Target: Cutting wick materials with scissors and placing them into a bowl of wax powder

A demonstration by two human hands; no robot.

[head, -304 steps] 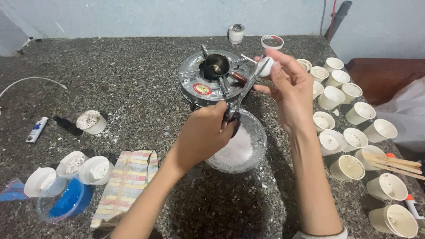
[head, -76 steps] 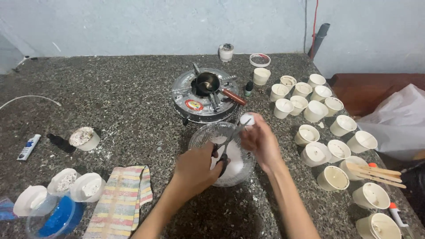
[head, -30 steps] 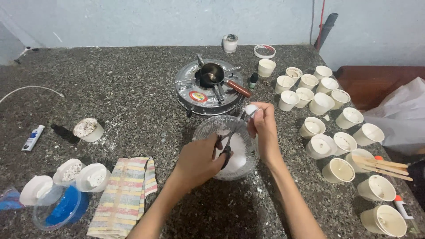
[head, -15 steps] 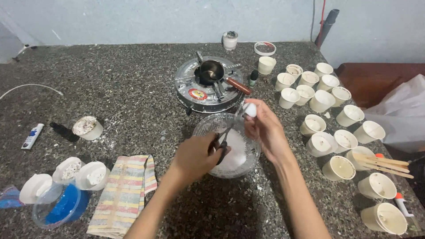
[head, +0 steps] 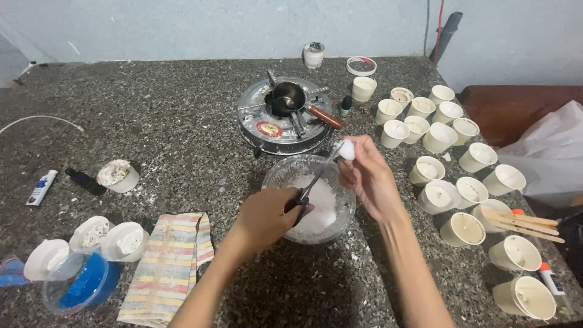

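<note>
A single camera, worn on the person's head, looks steeply down and forward across the speckled stone surface point(head: 170, 121) toward the pale blue wall point(head: 212, 27) at the far edge. It sits close above the work: both forearms enter from the near bottom edge, and the left hand point(head: 267, 215) and right hand point(head: 367, 176) meet near the frame's centre over a glass bowl point(head: 282, 176). The view spans from a blue tub point(head: 85, 285) near left to paper cups point(head: 461, 228) along the right. There is no second view to overlap with.
</note>
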